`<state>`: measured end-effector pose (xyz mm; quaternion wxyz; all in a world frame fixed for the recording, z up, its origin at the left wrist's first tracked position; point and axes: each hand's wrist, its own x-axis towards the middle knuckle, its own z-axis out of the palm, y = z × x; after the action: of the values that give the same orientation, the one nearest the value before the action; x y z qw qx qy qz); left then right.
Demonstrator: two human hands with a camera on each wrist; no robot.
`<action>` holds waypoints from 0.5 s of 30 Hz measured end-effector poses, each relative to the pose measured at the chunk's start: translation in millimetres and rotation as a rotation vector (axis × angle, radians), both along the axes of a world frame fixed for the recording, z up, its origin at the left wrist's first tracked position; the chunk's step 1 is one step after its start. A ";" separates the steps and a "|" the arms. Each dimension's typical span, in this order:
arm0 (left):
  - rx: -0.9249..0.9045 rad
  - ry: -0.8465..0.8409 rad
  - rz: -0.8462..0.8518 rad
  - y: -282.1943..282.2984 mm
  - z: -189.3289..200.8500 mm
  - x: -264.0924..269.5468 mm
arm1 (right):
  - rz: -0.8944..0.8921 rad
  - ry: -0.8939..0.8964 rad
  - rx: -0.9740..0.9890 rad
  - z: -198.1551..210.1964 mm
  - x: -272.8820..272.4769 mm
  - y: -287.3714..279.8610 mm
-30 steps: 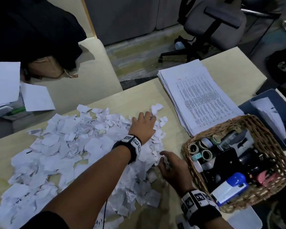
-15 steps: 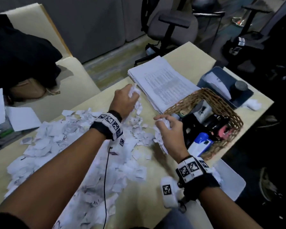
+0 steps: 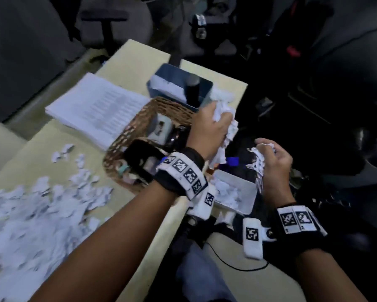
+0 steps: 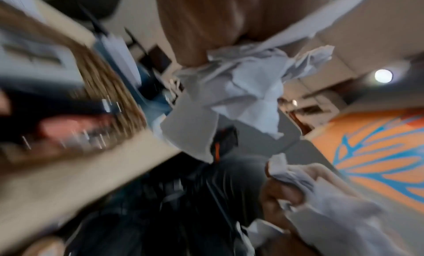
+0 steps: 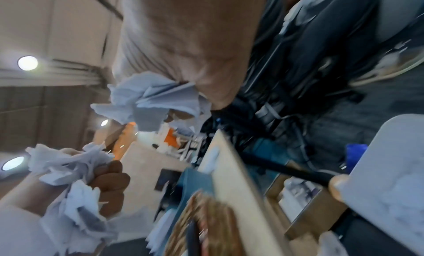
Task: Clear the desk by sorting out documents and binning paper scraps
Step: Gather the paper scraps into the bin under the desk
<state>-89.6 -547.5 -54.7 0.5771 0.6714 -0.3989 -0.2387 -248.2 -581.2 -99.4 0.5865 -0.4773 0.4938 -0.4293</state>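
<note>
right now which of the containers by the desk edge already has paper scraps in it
The white bin below the desk's edge, under the hands: torn scraps lie inside. The wicker basket holds office supplies; the blue tray holds a dark cylinder and paper.

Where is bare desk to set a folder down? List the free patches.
Free: the desk strip beyond the document stack, left of the blue tray; the gap between that stack and the paper scraps. Crowded: the scraps and the wicker basket. Left hand and right hand hold scraps.

White scraps [image 3: 37,205], tan woven basket [image 3: 126,136]
</note>
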 end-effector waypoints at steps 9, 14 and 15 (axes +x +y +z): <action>0.463 0.245 -0.185 -84.5 -153.0 -104.2 | -0.176 0.295 0.254 -144.8 -91.0 -49.2; 0.781 0.292 -0.165 -100.1 -287.7 -103.7 | -0.093 0.509 0.531 -272.3 -92.3 -64.2; 0.864 0.302 -0.175 -97.4 -305.9 -104.0 | -0.080 0.537 0.569 -286.6 -90.7 -63.5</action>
<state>-193.7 -644.9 -360.7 0.2737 0.7718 -0.2298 -0.5259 -338.9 -644.7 -386.0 0.5281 -0.3716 0.7471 -0.1575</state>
